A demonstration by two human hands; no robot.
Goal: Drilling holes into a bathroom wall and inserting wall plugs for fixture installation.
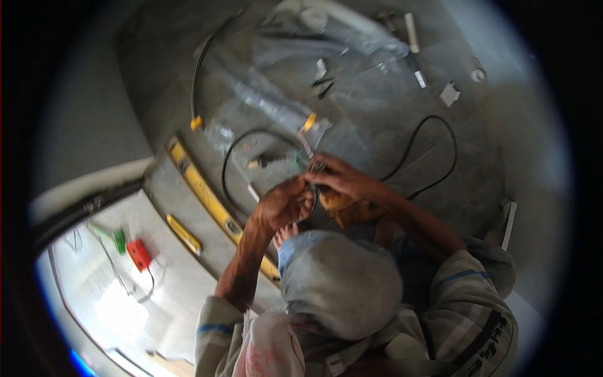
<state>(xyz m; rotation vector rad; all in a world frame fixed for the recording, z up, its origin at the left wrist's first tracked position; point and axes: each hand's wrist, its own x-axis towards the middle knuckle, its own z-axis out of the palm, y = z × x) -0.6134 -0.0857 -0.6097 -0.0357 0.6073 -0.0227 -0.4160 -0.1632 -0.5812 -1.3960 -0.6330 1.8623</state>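
A yellow corded power tool [347, 211], which looks like a drill, rests by my bent knee and bare foot. My right hand [341, 177] is closed round the dark front end of this tool. Close beside it, my left hand [286, 203] has its fingers curled in a pinch at the same front end; what they hold is too small to make out. A thin pale rod-like piece [306, 144] lies just beyond my fingertips, and I cannot tell whether it is joined to the tool. A black cable [433, 118] loops on the floor to the right.
A long yellow spirit level [202, 196] and a yellow utility knife [183, 234] lie at the left. Clear plastic wrapping [270, 103] spreads ahead. Beyond the doorway sill are a red socket box [138, 254] and a green piece [119, 241]. A hammer-like tool [389, 24] lies far off.
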